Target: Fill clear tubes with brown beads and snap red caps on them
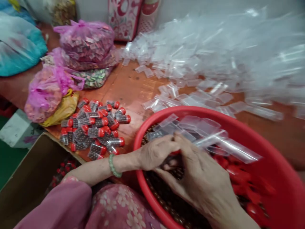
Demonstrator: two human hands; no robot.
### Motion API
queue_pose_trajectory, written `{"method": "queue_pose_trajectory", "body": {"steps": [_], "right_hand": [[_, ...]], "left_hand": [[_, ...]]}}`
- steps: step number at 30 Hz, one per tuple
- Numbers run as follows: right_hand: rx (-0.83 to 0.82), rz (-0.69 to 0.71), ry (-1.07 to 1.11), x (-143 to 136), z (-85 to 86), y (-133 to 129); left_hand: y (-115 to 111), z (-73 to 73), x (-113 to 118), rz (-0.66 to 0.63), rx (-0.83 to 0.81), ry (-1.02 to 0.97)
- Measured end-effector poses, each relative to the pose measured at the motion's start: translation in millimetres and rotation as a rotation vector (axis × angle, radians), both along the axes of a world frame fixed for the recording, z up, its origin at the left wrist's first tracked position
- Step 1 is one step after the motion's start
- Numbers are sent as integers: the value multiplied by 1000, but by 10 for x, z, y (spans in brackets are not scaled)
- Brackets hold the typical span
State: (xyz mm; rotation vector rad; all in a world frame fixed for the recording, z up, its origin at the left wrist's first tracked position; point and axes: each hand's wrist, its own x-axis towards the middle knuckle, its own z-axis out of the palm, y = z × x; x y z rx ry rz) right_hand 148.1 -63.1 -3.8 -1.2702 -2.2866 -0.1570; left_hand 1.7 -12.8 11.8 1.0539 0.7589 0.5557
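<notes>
Basin (274, 152) at front right, filled vials (95, 128) left of it, bags (71, 63) behind those, probably empty tubes (214, 57) heaped behind basin.

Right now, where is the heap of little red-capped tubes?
In the head view the red-capped tubes lie on the table, left of the red basin, just beyond the left hand.

Bare table (128, 86) stays open at eleven o'clock of the red basin (281, 190). Capped vials (95, 128) block nine o'clock, clear bags (214, 54) crowd twelve, pink sacks (85, 44) beyond.
</notes>
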Motion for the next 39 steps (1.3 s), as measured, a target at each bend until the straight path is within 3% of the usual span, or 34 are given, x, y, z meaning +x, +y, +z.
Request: {"method": "queue_pose_trajectory", "body": {"steps": [3, 5, 8, 10, 13, 15, 17, 19, 23, 26, 28, 34, 39], "right_hand": [[-45, 24, 38, 29, -36, -18], [-63, 24, 28, 57, -53, -37], [-123, -7, -26, 95, -60, -64], [-188, -43, -50, 119, -44, -75], [-315, -90, -74, 170, 0, -71], [-402, -133, -90, 228, 28, -54], [-464, -182, -69, 309, 46, -32], [-489, -223, -17, 397, 59, -7], [-522, -220, 33, 479, 106, 74], [-636, -135, -8, 380, 160, 165], [-710, -117, -88, 266, 191, 227], [-784, 64, -238, 114, 239, 441], [-838, 98, -336, 132, 266, 565]], "left_hand": [[-43, 75, -253, 145, 298, 114], [-31, 111, -524, 300, 613, 416], [95, 105, -1034, 487, 932, 905], [225, 56, -1373, 596, 1093, 1093], [401, -28, -1746, 623, 1205, 1087], [464, -50, -1844, 546, 1232, 1153], [470, -34, -1790, 517, 1254, 1238], [431, 0, -1582, 445, 1249, 1249], [317, 39, -866, 255, 1384, 943], [295, 47, -380, -240, 1439, 775], [323, 54, -199, -401, 1447, 804], [414, 8, -199, -483, 1433, 884], [376, -112, -247, -370, 1408, 823]]}}
